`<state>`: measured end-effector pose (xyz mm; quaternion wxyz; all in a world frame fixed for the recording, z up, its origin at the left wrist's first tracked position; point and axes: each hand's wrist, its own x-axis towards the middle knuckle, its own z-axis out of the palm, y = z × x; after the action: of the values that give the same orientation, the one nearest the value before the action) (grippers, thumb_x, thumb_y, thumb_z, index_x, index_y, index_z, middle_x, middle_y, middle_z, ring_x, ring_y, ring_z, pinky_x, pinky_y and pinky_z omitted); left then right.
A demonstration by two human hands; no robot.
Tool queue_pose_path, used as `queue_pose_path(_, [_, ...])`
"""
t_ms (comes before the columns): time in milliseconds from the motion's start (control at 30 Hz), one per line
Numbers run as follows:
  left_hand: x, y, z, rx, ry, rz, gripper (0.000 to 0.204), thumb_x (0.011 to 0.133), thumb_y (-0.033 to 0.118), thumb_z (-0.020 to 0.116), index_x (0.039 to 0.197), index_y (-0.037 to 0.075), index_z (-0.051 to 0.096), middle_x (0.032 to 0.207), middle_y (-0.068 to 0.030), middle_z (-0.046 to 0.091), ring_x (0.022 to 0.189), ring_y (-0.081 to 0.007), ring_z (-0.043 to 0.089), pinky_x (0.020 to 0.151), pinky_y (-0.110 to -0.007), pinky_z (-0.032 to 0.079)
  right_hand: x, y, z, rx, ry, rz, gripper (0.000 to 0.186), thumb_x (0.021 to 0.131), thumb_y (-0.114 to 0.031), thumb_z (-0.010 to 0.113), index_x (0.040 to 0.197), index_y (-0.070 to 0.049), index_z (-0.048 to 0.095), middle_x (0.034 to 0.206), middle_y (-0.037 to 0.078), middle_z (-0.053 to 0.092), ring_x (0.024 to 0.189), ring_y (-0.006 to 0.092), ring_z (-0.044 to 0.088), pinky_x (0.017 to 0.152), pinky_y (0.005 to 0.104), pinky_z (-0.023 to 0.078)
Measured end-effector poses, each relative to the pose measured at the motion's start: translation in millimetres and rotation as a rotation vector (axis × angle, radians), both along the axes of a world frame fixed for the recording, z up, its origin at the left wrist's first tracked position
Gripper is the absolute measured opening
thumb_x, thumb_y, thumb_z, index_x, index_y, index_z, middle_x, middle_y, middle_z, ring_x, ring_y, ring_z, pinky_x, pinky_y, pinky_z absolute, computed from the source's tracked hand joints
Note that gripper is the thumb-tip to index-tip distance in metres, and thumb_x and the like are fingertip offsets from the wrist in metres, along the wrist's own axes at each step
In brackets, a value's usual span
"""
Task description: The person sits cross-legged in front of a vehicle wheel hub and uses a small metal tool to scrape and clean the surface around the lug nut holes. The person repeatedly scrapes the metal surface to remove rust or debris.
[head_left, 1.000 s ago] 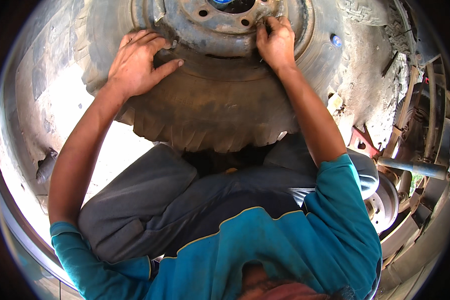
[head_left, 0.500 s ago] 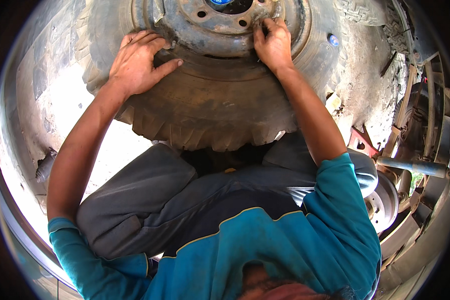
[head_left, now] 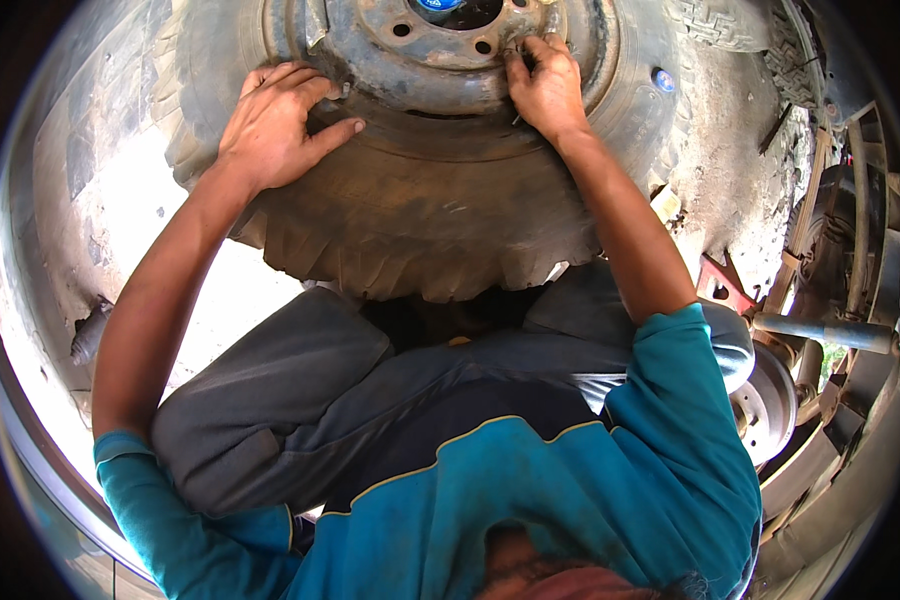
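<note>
A large, worn tyre (head_left: 420, 220) with chunky tread lies in front of me, mounted on a rusty, dark steel wheel rim (head_left: 400, 75). My left hand (head_left: 275, 125) rests on the sidewall left of the rim, its thumb stretched out and fingers apart, fingertips by the rim's edge. Over the right side of the rim, my right hand (head_left: 550, 90) is closed in a pinch, thumb against the fingers. Whatever is between those fingertips is too small and hidden to name. A blue round lid-like piece (head_left: 663, 79) sits on the tyre's right sidewall.
Something blue (head_left: 438, 3) shows in the rim's centre hole. Another tyre (head_left: 725, 22) lies at the upper right. A red metal stand (head_left: 726, 284), a brake disc (head_left: 767, 405) and a bluish cylindrical bar (head_left: 825, 333) are to my right. My bent legs (head_left: 270, 385) flank the tyre's near edge.
</note>
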<state>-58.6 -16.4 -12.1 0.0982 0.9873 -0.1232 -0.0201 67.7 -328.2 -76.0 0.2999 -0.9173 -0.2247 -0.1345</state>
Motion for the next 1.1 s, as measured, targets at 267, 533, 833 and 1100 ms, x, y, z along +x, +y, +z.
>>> queue_pose_path(267, [-4.0, 2.5, -2.2, 0.007, -0.017, -0.001, 0.049, 0.091, 0.046, 0.072, 0.118, 0.005, 0.071, 0.130, -0.0130, 0.067, 0.132, -0.0321, 0.054, 0.114, -0.043, 0.035, -5.6, -0.2, 1.0, -0.001, 0.054, 0.047, 0.024, 0.085, -0.015, 0.071, 0.105, 0.000, 0.072, 0.108, 0.025, 0.066, 0.101, 0.0450, 0.065, 0.091, 0.0483, 0.054])
queue_pose_path(533, [-3.2, 1.9, -2.3, 0.005, -0.010, -0.009, 0.050, 0.091, 0.047, 0.072, 0.118, 0.005, 0.071, 0.129, -0.0134, 0.067, 0.132, -0.0318, 0.054, 0.114, -0.043, 0.034, -5.4, 0.3, 3.2, 0.008, 0.043, 0.059, 0.024, 0.085, -0.015, 0.072, 0.105, -0.002, 0.073, 0.105, 0.025, 0.066, 0.097, 0.0452, 0.066, 0.089, 0.0491, 0.055])
queue_pose_path(833, [7.3, -6.5, 0.4, -0.011, -0.011, -0.079, 0.055, 0.094, 0.045, 0.070, 0.134, 0.008, 0.061, 0.147, -0.0144, 0.054, 0.141, -0.0332, 0.045, 0.116, -0.046, 0.033, -0.5, -2.2, 2.9, -0.003, 0.054, 0.028, 0.025, 0.086, -0.016, 0.072, 0.107, -0.002, 0.072, 0.108, 0.025, 0.066, 0.100, 0.0454, 0.066, 0.089, 0.0489, 0.055])
queue_pose_path(1100, [9.1, -11.1, -15.4, 0.023, -0.029, -0.082, 0.066, 0.095, 0.045, 0.069, 0.150, 0.015, 0.049, 0.161, -0.0133, 0.039, 0.147, -0.0352, 0.038, 0.121, -0.049, 0.032, -0.6, -2.6, 2.7, 0.003, 0.002, 0.035, 0.020, 0.086, -0.015, 0.072, 0.101, -0.002, 0.071, 0.104, 0.025, 0.065, 0.097, 0.0456, 0.065, 0.088, 0.0492, 0.055])
